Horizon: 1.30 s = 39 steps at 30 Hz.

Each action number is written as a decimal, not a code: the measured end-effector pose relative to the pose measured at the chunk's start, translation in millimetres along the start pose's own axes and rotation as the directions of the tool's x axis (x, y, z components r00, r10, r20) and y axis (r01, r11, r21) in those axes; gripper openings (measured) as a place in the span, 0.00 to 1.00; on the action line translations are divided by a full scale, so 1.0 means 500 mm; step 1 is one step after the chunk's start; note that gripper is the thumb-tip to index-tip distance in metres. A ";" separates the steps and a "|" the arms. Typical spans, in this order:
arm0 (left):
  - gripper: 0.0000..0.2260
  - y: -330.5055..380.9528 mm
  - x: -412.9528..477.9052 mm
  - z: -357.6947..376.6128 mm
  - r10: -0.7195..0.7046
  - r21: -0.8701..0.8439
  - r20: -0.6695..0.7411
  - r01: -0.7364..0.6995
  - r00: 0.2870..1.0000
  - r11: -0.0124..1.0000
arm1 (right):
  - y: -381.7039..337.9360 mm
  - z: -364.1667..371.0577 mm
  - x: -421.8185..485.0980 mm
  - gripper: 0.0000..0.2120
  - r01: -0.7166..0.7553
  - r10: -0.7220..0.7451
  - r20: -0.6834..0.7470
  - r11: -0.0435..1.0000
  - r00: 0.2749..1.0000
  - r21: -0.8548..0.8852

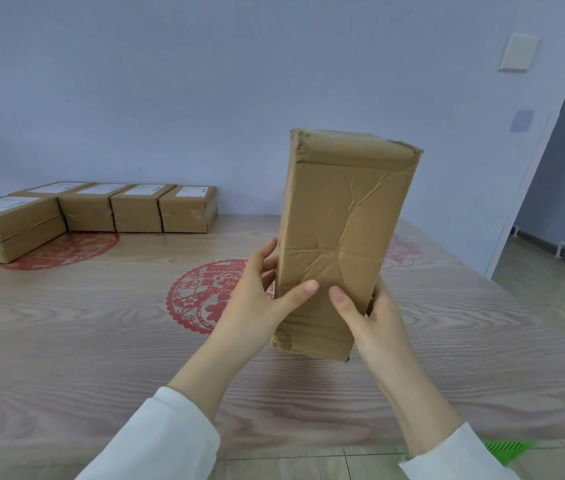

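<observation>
A tall brown cardboard box (340, 216), creased and taped, is held upright in the air above the table (101, 341). My left hand (257, 303) grips its lower left side, thumb on the front face and fingers behind. My right hand (374, 323) grips the lower right side the same way, thumb pressed on the front. The two thumb tips almost meet on the box's front.
Several flat cardboard boxes with white labels (135, 209) stand in a row at the table's far left, one larger box (7, 226) nearest. Red paper-cut patterns (205, 296) mark the wood-grain tabletop. A doorway (558, 220) opens at the right; tiled floor lies below.
</observation>
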State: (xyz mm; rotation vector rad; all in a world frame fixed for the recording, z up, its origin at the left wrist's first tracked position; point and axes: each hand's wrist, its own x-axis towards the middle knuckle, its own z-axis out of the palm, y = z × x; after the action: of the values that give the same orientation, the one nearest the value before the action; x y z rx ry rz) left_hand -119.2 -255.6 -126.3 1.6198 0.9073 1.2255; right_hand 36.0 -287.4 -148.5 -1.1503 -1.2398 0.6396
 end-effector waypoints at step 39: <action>0.36 0.038 0.007 0.011 0.124 -0.020 -0.080 -0.126 0.989 0.992 | -0.021 0.013 0.023 0.25 0.140 -0.152 -0.077 0.980 0.985 -0.138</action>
State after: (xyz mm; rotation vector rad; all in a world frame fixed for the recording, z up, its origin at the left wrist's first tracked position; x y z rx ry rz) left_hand -112.3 -260.3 -108.0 1.6389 0.8454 1.3904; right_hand 31.1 -278.7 -134.8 -1.1715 -1.2935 0.3976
